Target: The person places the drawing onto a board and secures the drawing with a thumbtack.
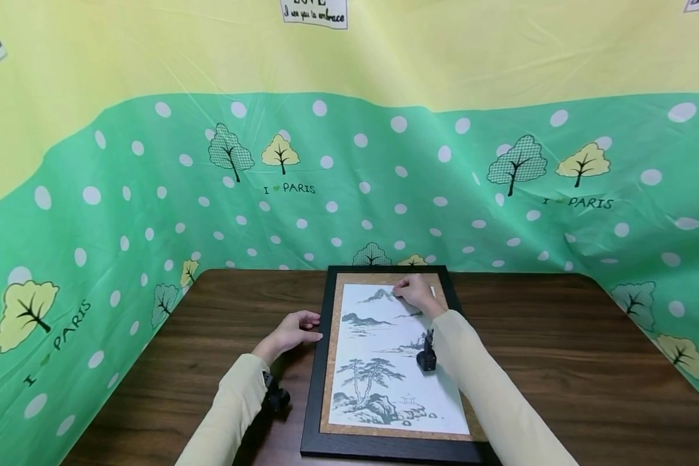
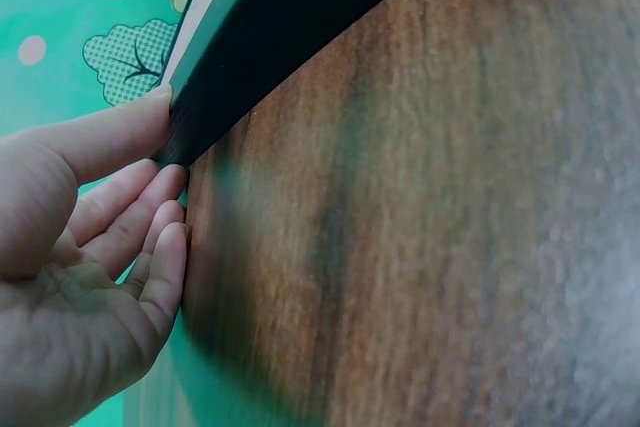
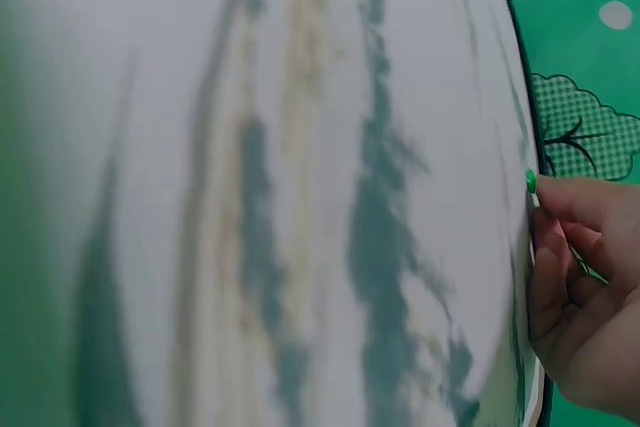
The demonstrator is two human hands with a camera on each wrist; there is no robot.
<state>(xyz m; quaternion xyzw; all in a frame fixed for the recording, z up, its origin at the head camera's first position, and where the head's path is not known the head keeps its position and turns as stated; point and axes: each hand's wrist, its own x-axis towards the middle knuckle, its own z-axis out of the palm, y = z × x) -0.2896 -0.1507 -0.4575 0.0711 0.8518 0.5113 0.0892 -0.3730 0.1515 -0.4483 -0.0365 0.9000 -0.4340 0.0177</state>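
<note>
A black-framed cork board (image 1: 333,388) lies on the table, with a white sheet bearing a grey-green landscape print (image 1: 364,349) on top of it. My right hand (image 1: 416,292) is over the upper part of the sheet and pinches a small green push pin (image 3: 531,182) between thumb and fingertip. How far the pin's point goes into the sheet is hidden. Against the left side of the frame, my left hand (image 1: 291,331) rests with fingers extended. Its thumb (image 2: 140,127) and fingertips touch the frame's outer edge (image 2: 250,52).
The dark wood table (image 1: 210,362) extends to both sides of the board. Behind it hangs a green and yellow cloth (image 1: 384,162) printed with trees and dots. A small black camera (image 1: 426,356) is strapped to the right wrist, another (image 1: 276,396) to the left.
</note>
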